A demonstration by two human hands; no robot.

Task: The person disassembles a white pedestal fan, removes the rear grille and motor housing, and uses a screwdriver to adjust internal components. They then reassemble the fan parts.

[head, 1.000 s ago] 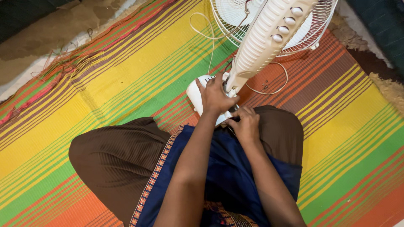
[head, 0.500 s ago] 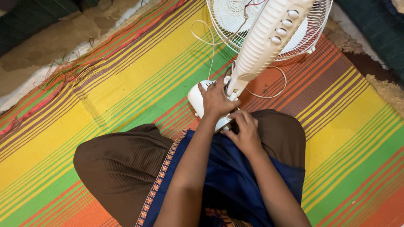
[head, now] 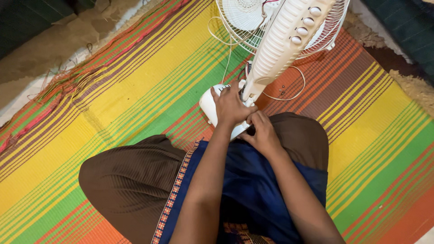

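Item: white table fan (head: 271, 54), dismantled in part, lying tilted on a striped woven mat (head: 126, 95) on the floor.

Position: the round white base (head: 209, 105) rests on the mat just in front of the seated person's knees; the ribbed stem with its row of round buttons (head: 304, 27) leans up and away toward the wire guard (head: 242, 18) at the top of the view. Thin white wires (head: 296, 88) loop out beside the stem, and a red lead shows near the guard.

Left hand (head: 230, 105): laid flat over the top of the base, fingers spread and pressed down, steadying it beside the foot of the stem.

Right hand (head: 261, 132): curled at the near edge of the base, fingertips tucked together under the stem joint. Whether they pinch a small part cannot be told; the left hand hides the spot.

Change over the last second: the hands keep almost the same hold. The left hand has slid slightly toward the stem; the right stays bunched at the joint. The fan sits a touch further from the knees, though the camera has also shifted.

Reading: the work remains at the joint of stem and base, with nothing yet freed or lifted away.

Surroundings: brown trousers (head: 131, 180), blue garment with patterned trim, dark cloth at both upper corners.
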